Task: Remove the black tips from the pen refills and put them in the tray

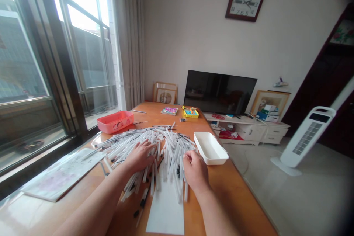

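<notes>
On the table (235, 191), the pen pile (168, 142) is best steadied under the open left hand (141, 155) while single pens are drawn by the curled-shut right hand (195, 169).

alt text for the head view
A left hand lies flat and a right hand curls on a pile of white pens on a wooden table. A white tray sits to its right, a pink tray far left.
</notes>
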`<state>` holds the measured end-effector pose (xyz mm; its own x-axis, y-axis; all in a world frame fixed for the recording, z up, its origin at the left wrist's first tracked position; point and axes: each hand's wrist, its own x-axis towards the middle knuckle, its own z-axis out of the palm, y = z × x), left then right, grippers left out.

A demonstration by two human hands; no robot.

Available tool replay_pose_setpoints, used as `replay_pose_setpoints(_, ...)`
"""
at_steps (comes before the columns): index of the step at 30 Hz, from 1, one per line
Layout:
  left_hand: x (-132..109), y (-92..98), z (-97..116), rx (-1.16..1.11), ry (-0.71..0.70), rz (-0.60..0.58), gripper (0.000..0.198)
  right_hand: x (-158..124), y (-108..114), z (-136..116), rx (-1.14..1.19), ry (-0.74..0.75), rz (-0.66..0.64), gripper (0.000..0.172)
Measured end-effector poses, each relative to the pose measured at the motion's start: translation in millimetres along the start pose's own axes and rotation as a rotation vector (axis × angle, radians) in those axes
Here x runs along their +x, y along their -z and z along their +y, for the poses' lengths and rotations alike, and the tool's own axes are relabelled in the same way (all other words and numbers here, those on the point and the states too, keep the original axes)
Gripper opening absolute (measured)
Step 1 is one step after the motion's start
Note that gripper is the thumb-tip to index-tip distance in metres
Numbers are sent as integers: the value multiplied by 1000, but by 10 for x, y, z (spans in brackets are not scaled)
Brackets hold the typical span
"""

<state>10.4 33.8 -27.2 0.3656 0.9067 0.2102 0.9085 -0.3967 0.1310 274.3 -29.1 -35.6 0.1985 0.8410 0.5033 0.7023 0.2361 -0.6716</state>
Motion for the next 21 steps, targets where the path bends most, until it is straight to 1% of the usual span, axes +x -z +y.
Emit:
replay_pose_setpoints(2,8,11,-12,3,17,4,64,4,3,-5,4,-2,1,20)
replay_pose_setpoints(4,15,12,-11,11,73,11,74,6,5,-8,6,-8,0,20)
replay_pose_setpoints(6,21,3,0,12,126,10,79,8,6,-9,5,-11,1,20)
replay_pose_setpoints(8,24,-14,19,2,118,-11,74,10,5,-6,9,-13,2,20)
replay_pose_setpoints(10,25,-28,46,-11,61,-30,61,14,2,-2,23,-13,4,21)
replay_pose_setpoints(11,27,-30,64,-17,35,-28,55,17,1,-1,34,-13,6,21)
replay_pose_setpoints(13,42,-23,116,-18,9,10,52,22,0,-2,56,-16,19,22)
replay_pose_setpoints(15,80,1,199,-10,-7,71,52,28,0,-7,76,-23,44,22)
replay_pose_setpoints(17,150,28,325,-9,-53,125,45,32,2,-13,91,-26,73,23)
replay_pose_setpoints(19,248,38,498,-27,-132,157,38,36,6,-17,102,-19,93,22)
replay_pose_setpoints(21,358,14,700,-49,-216,159,35,39,11,-19,104,-9,106,23)
